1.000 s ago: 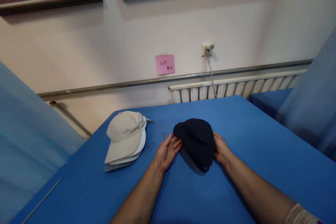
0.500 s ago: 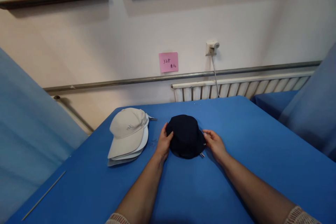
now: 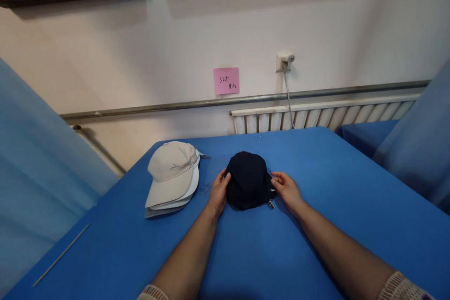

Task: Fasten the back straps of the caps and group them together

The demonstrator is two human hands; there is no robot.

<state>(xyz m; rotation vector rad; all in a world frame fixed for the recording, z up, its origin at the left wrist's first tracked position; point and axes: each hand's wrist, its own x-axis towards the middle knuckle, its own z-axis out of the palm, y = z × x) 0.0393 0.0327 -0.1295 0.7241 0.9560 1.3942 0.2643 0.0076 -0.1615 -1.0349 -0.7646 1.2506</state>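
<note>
Turned since earlier, your dark cap looks soft, light; left hand and, seemingly, right hand pinch its edges: hold there.

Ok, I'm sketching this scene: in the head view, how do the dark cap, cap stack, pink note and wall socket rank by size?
Largest to smallest:
1. Cap stack
2. Dark cap
3. Pink note
4. Wall socket, slightly smaller than the note

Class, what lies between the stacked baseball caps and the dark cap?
The head view shows the left hand holding the dark cap; nearer the stacked baseball caps, faintly marked blue tabletop.
</note>
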